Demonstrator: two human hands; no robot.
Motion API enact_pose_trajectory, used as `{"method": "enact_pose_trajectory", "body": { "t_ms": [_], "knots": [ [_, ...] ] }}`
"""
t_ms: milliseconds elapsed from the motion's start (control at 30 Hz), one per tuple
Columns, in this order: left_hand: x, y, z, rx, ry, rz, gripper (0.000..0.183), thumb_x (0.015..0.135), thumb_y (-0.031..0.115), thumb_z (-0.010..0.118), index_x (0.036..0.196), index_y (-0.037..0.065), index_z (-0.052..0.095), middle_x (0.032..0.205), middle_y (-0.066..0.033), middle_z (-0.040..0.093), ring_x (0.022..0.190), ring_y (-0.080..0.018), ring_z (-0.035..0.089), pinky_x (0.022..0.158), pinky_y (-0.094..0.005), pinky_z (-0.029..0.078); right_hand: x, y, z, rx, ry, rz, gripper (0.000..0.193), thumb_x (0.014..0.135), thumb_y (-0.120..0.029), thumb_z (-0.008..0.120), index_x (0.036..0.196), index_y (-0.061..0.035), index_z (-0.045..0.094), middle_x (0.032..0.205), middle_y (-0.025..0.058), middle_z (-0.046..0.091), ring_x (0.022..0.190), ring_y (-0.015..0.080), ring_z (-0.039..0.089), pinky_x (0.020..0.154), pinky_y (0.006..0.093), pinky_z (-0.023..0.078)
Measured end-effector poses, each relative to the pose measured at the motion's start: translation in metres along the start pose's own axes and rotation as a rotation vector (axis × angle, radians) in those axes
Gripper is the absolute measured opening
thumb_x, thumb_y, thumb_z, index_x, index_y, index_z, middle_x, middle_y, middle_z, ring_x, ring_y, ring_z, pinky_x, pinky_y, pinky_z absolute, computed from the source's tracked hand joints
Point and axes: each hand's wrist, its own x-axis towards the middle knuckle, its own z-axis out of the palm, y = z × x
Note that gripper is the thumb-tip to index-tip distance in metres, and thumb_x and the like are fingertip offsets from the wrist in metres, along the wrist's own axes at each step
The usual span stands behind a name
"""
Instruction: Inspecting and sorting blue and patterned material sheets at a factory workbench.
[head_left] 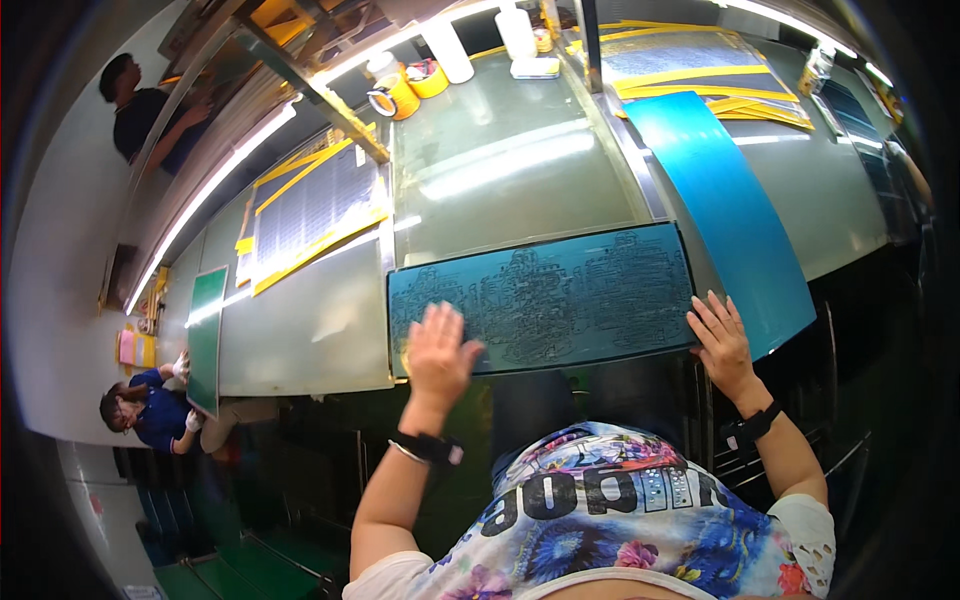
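Observation:
A long teal panel [540,310] with dark, fine circuit-like line patterns lies in front of me at the table's near edge. My left hand [437,355] is over the left part of it, palm down and fingers stretched out, slightly blurred. Whether the palm touches the surface I cannot tell. At the panel's right end is my right hand [722,345], fingers extended, with the fingertips by the corner and edge. Neither hand grips anything. A plain bright blue sheet [725,210] lies to the right, slanting toward the near edge beside my right hand.
Yellow-edged film sheets [315,210] lie at left, with more films [690,65] at far right. Tape rolls [395,97] and white bottles [447,50] stand at the back. Metal posts [588,45] rise there. At far left, a gloved co-worker [165,410] holds a green panel [206,340].

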Motion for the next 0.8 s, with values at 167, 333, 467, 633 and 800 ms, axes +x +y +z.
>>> {"method": "enact_pose_trajectory", "body": {
  "t_ms": [167,333,467,633,800],
  "knots": [
    [-0.06,0.056,0.0,-0.182,-0.027,-0.129,0.065,0.078,0.036,0.066,0.133,0.006,0.046,0.141,-0.0149,0.04,0.132,-0.0339,0.034,0.108,-0.049,0.024,-0.01,-0.011,0.002,0.025,0.162,0.04,0.033,0.072,-0.009,0.067,0.104,-0.001,0.062,0.118,0.0108,0.057,0.113,0.0306,0.049,0.095,0.0437,0.037],
    [-0.064,0.051,0.014,-0.052,0.057,-0.16,0.064,0.069,0.021,0.071,0.129,0.011,0.052,0.136,-0.0138,0.045,0.128,-0.0321,0.039,0.107,-0.0503,0.023,-0.018,-0.021,0.006,0.046,0.229,0.122,0.028,0.071,-0.008,0.067,0.098,-0.0031,0.062,0.101,0.0102,0.057,0.099,0.0302,0.053,0.086,0.042,0.039],
    [-0.054,0.038,0.02,-0.057,0.162,-0.15,0.056,0.069,0.015,0.07,0.123,0.017,0.057,0.131,-0.0105,0.049,0.122,-0.0284,0.046,0.106,-0.0497,0.027,-0.01,-0.011,0.016,0.0,0.287,0.059,0.029,0.066,-0.005,0.067,0.095,-0.0051,0.061,0.101,0.0086,0.057,0.097,0.0288,0.054,0.085,0.0419,0.039],
    [-0.041,0.023,0.022,-0.033,0.243,-0.023,0.041,0.074,0.003,0.059,0.113,0.016,0.065,0.121,-0.0081,0.058,0.115,-0.029,0.052,0.098,-0.0453,0.038,-0.006,-0.006,0.013,-0.016,0.335,0.02,0.025,0.066,-0.007,0.066,0.091,-0.006,0.064,0.098,0.0056,0.059,0.095,0.0248,0.056,0.084,0.0398,0.039],
    [-0.025,0.016,-0.016,-0.007,0.318,0.063,0.033,0.077,0.004,0.057,0.108,0.01,0.066,0.112,-0.0085,0.063,0.106,-0.0274,0.057,0.09,-0.0422,0.042,0.009,-0.011,-0.015,-0.026,0.478,-0.014,0.014,0.072,-0.005,0.064,0.086,-0.0057,0.064,0.09,0.0031,0.062,0.087,0.0208,0.058,0.077,0.0361,0.04]
  ]
}}
